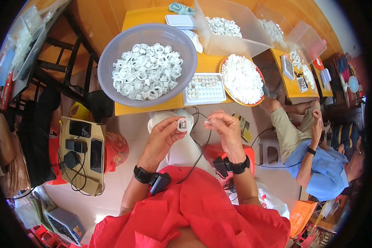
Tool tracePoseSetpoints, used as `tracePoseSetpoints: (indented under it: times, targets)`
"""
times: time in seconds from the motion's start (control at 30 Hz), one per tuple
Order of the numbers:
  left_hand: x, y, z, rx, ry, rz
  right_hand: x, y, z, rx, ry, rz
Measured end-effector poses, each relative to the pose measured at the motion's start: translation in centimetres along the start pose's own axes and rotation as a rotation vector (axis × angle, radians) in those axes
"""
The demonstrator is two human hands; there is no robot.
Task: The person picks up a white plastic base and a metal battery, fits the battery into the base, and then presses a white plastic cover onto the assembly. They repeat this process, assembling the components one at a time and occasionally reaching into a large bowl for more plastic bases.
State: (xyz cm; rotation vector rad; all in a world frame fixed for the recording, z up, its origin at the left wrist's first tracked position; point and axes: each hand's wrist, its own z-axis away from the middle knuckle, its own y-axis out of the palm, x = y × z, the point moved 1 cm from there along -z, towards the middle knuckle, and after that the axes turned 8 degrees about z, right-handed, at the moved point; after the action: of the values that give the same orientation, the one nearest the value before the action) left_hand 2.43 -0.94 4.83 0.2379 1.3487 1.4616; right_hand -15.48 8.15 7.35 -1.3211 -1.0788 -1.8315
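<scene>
Above my lap, my left hand [168, 133] pinches a small round white plastic housing [182, 124] with a square part in its middle. To the right of it, my right hand [225, 129] pinches a small white piece [207, 122], too small to name. The two pieces are apart. Just beyond my hands, on the yellow table, stands a white tray [190, 100] with rows of round silvery cells. Right of that tray, a red-rimmed round plate [225, 62] bears a heap of small white parts. A purple-grey basket [107, 78] at the left holds many white ring-shaped parts.
Clear plastic bins [244, 47] with white parts stand at the back. At my left, a cardboard box lid [96, 128] holds phones and cables. A black cable [197, 159] hangs between my hands. A person in a blue shirt [318, 165] sits at the right by another yellow table [295, 89].
</scene>
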Motion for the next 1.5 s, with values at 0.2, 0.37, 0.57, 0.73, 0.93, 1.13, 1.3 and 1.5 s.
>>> tracePoseSetpoints:
  times: [0.2,0.37,0.57,0.73,0.93,1.13,1.3,1.5]
  targets:
    - [-0.2,0.7,0.4,0.031,-0.013,-0.04,0.4,1.8,0.3,-0.019,0.014,0.053]
    - [-0.5,1.2,0.4,0.042,-0.012,-0.094,0.5,2.5,0.6,0.022,-0.03,0.164]
    - [-0.6,1.1,0.4,0.054,-0.027,-0.116,1.1,4.2,1.0,0.092,-0.199,0.436]
    - [-0.5,0.9,0.3,0.067,-0.056,-0.157,0.9,4.2,1.1,0.099,-0.252,0.516]
    - [-0.4,1.1,0.3,0.055,-0.075,-0.175,1.3,4.0,1.2,0.113,-0.255,0.564]
    - [-0.5,1.2,0.2,0.081,-0.073,-0.248,2.0,4.1,1.3,0.142,-0.301,0.71]
    - [-0.3,1.3,0.1,0.066,-0.092,-0.274,2.5,4.0,1.3,0.149,-0.428,0.825]
    - [0.0,1.1,0.1,0.049,-0.104,-0.279,2.4,3.9,1.2,0.185,-0.42,0.848]
